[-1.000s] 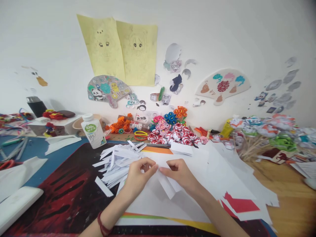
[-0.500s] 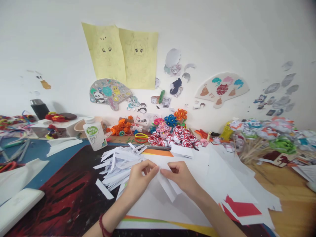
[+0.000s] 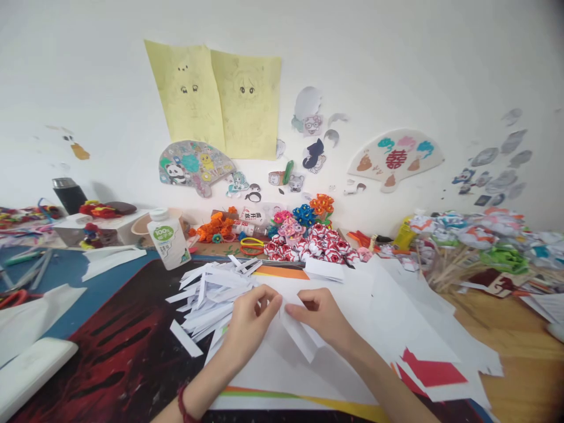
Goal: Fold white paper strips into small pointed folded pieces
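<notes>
A folded piece of white paper (image 3: 302,335) is pinched at its upper end between both hands, its lower end slanting down to the right. My left hand (image 3: 255,314), a red band on its wrist, has thumb and fingertips closed at the paper's left edge. My right hand (image 3: 321,311) grips the same piece from the right, thumb against its top. Beneath them lie large white sheets (image 3: 264,376) with orange, green and yellow edges showing. Close to my left hand is a loose pile of white paper strips (image 3: 207,299).
A white bottle (image 3: 170,239) stands behind the strips. Red-and-white paper flowers (image 3: 321,244) lie along the wall, near yellow-handled scissors (image 3: 252,245). Red paper scraps (image 3: 436,371) rest at right, sticks with paper flowers (image 3: 453,267) beyond. A white case (image 3: 35,376) lies front left.
Almost nothing differs. Both hands stay on the folded paper, with only a very slight shift of the fingers and the view.
</notes>
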Tool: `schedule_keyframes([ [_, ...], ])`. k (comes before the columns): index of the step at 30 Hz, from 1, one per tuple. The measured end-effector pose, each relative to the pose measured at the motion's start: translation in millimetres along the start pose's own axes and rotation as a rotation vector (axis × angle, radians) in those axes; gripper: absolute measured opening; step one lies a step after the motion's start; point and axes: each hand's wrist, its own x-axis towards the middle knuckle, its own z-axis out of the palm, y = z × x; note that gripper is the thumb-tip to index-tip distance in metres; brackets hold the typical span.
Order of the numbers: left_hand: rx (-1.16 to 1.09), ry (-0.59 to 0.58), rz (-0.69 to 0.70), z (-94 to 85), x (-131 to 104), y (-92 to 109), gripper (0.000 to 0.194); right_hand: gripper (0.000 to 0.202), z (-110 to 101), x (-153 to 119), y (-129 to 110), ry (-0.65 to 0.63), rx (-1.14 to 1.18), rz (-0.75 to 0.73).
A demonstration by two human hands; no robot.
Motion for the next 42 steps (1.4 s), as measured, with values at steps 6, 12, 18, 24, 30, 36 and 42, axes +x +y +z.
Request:
schedule_keyframes([
  [6, 0.015, -0.059, 0.032, 0.9, -4.3, 7.7, 0.03, 0.05, 0.2, -0.3, -0.8, -0.005, -0.006, 0.011],
  [12, 0.012, -0.05, 0.048, 2.3, -4.9, 6.5, 0.03, 0.051, -0.1, -1.6, -2.0, -0.008, 0.029, 0.022],
  [18, 0.005, -0.095, 0.065, 2.2, -5.0, 8.1, 0.028, 0.053, 0.1, -0.8, 0.8, 0.036, 0.047, 0.027],
  [24, 0.009, -0.105, 0.066, 0.6, -5.3, 11.2, 0.028, 0.056, 1.0, -0.9, 0.6, 0.058, 0.062, 0.032],
  [30, 0.004, -0.111, 0.086, 1.5, -6.2, 10.0, 0.028, 0.057, 0.9, -1.4, -1.0, 0.105, 0.055, 0.05],
  [36, -0.004, -0.131, 0.078, 1.9, -7.2, 10.1, 0.028, 0.051, 0.0, -2.3, 0.2, 0.101, 0.152, 0.099],
  [42, -0.023, -0.145, 0.077, 1.1, -7.3, 12.0, 0.029, 0.047, -0.5, -2.5, 0.5, 0.093, 0.21, 0.111],
])
